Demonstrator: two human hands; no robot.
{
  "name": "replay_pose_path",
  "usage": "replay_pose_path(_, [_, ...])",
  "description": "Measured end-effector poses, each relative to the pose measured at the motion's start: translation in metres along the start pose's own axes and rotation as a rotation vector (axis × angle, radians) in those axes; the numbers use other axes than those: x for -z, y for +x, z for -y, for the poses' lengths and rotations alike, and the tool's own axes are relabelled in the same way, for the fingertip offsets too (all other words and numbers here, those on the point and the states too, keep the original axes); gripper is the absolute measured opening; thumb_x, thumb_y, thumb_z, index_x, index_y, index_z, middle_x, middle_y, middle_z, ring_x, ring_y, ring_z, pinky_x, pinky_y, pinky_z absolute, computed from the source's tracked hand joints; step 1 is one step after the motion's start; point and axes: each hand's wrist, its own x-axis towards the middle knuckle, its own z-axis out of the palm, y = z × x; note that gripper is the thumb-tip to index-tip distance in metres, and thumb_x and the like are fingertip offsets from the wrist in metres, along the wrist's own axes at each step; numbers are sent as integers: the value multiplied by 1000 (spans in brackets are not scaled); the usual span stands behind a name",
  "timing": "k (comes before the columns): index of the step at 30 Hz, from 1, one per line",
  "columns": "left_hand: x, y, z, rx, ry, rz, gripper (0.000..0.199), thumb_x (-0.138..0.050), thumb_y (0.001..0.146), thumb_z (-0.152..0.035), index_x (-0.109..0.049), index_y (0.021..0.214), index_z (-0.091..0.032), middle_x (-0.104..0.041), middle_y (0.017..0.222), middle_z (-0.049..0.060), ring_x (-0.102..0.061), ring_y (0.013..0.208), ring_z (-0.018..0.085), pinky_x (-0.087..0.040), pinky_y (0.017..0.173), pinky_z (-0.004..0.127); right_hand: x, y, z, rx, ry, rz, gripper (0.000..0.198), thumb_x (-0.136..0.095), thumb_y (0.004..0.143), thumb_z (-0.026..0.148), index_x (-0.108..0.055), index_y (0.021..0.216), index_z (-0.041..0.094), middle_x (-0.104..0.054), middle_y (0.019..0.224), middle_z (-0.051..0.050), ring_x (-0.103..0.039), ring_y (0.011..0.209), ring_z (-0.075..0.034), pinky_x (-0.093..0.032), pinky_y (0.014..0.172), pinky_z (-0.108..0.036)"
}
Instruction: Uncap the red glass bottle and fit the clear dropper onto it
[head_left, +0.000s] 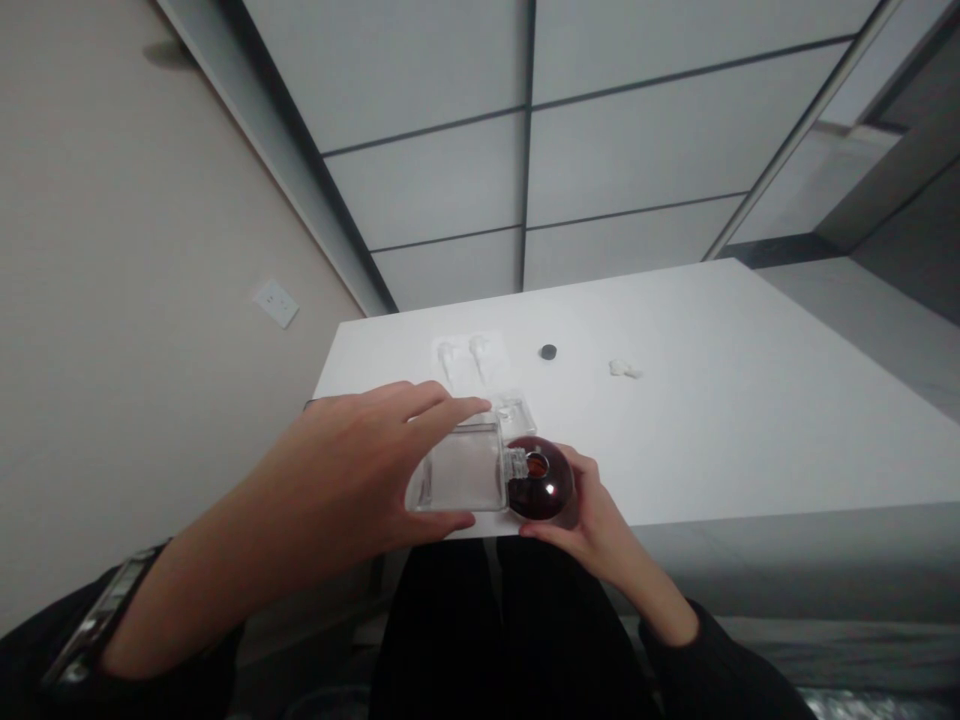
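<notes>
My left hand is closed round a clear square bottle, which lies tilted on its side with its threaded neck pointing right. That neck is over the open mouth of a dark brown round bottle; I cannot tell whether they touch. Fingers of my right hand wrap the brown bottle from the right side, and it stands near the table's front edge. Just behind the two bottles lies another clear container, partly hidden by the bottle in my left hand.
On the white table, two pale pump heads lie on a whitish sheet at the back left. A dark round cap and a crumpled white piece are further right. A wall with a socket borders the left.
</notes>
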Motion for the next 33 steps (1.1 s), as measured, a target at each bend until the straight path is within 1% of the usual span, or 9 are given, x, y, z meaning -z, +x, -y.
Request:
replay_pose_path(5, [1,2,-2,21,15,12,59,-78,88,-55,-66,138,-26,-78,123,10,-76,108,33,-62,93,45,0,0,-2,17,-22,-2,84,-87,82,60,-45,149,30,-63,147,-16,-63,138,-36,-53,115,-58])
replay_pose_path(9, [2,3,-2,17,34,21,62,-78,87,-57,-64,140,-27,-78,124,10,-76,107,33,-61,95,46,0,-1,-2,13,-32,0,87,-88,81,59,-45,149,29,-63,147,-16,-62,139,-38,-53,115,-60])
replay_pose_path(16, [4,2,-1,-10,21,13,60,-78,89,-56,-65,140,-28,-78,122,9,-76,106,32,-61,93,45,0,0,0,13,-6,-3,84,-87,82,60,-46,149,30,-63,147,-15,-63,138,-37,-53,115,-57])
replay_pose_path(21, [4,2,0,-30,32,15,63,-79,88,-57,-64,142,-28,-77,125,9,-75,107,33,-61,93,46,0,-1,0,32,-9,-14,82,-86,84,58,-45,150,32,-63,147,-14,-64,137,-35,-54,114,-56])
replay_pose_path(25, [3,2,0,-38,55,13,66,-81,87,-56,-63,144,-28,-77,129,10,-75,109,33,-61,93,45,0,-2,-2,25,-15,-4,83,-85,84,59,-45,150,30,-63,148,-15,-63,138,-36,-53,115,-55])
replay_pose_path(33, [2,1,1,-62,66,-25,61,-75,93,-56,-64,146,-27,-77,129,11,-75,109,31,-61,91,42,0,-3,-5,31,-26,-3,84,-86,84,59,-44,150,29,-62,149,-16,-63,138,-36,-53,115,-56])
